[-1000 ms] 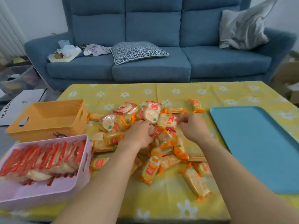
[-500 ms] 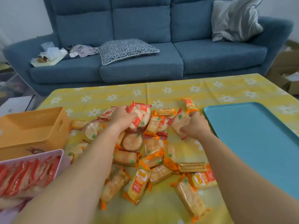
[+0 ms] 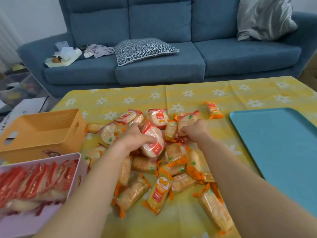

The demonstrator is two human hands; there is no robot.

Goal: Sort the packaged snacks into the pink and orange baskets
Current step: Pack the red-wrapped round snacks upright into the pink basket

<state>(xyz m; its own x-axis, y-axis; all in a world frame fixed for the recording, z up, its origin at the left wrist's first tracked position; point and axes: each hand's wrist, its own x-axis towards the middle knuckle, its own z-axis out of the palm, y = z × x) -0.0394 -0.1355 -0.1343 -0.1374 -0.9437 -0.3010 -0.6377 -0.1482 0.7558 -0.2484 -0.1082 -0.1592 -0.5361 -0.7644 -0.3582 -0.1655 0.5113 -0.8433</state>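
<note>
The left hand (image 3: pixel 133 137) curls round a red-wrapped packet (image 3: pixel 153 145) and the right hand (image 3: pixel 195 130) grips a second packet (image 3: pixel 187 118) atop the snack pile (image 3: pixel 171 162), while the pink basket (image 3: pixel 42 160), holding red packets, sits near left with the orange basket (image 3: pixel 42 140) just beyond it.
</note>
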